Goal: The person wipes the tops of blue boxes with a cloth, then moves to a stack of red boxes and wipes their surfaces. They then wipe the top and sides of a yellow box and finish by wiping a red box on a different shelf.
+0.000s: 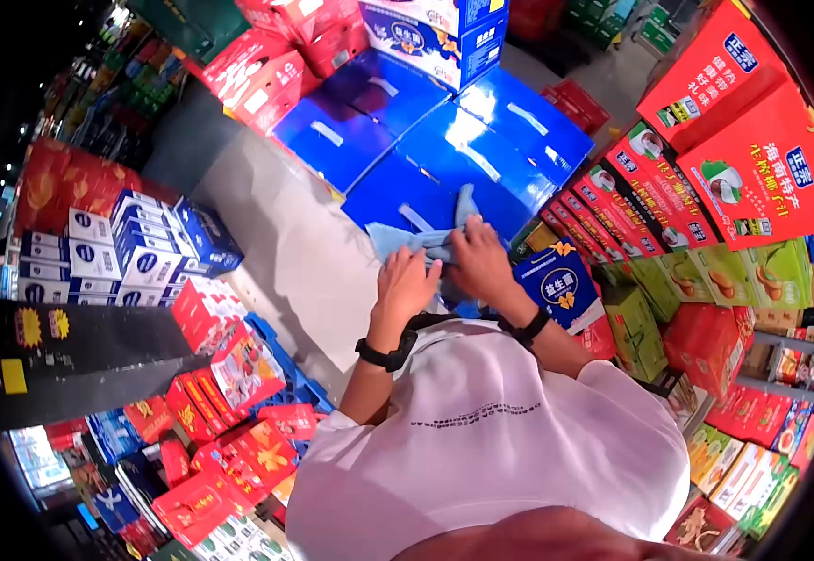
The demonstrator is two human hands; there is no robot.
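Head view, nearest first: a white shirt (pixel 491 439), then two black wristbands, then the left hand (pixel 407 282) and right hand (pixel 480 262) close together, both clamped on a light blue cloth (pixel 423 239). It is bunched between them above the near edge of the blue cartons (pixel 454 150) with white handles. Red cartons (pixel 706 178) stand to the right, grey floor (pixel 299 252) to the left.

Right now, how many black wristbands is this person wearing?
2. The left wristband sits behind the left hand, the right wristband behind the right hand; both hands hold the blue cloth. None seems hidden.
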